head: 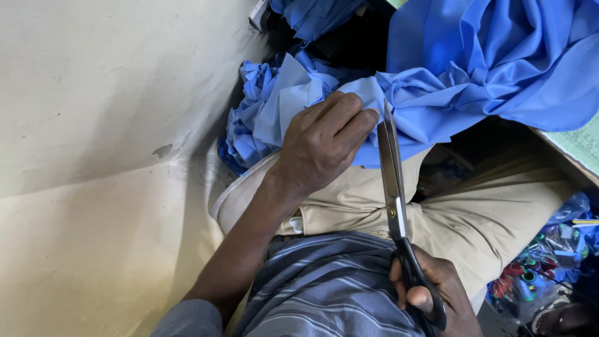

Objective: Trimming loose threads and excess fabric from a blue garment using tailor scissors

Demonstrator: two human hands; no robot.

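Blue cloth point(437, 81), thin and limp, lies bunched across my lap and spills up toward a table edge at the upper right. I judge it light, soft and a little slippery, prone to slumping unless held taut. My left hand point(321, 143) pinches a folded edge of it, fingers pressed together with the thumb beneath, just beside the blades; that firm fold near the cut line seems the best place to hold it. My right hand point(430, 296) grips long metal scissors point(394, 200) by their black loop handles, fingers curled through them, blades nearly closed with the tips touching the cloth. Beneath are my tan trousers point(499, 212) and striped grey shirt point(324, 287). At the lower right, a clear plastic bag point(549, 262) holds spools of coloured thread. No readable labels or signs show.
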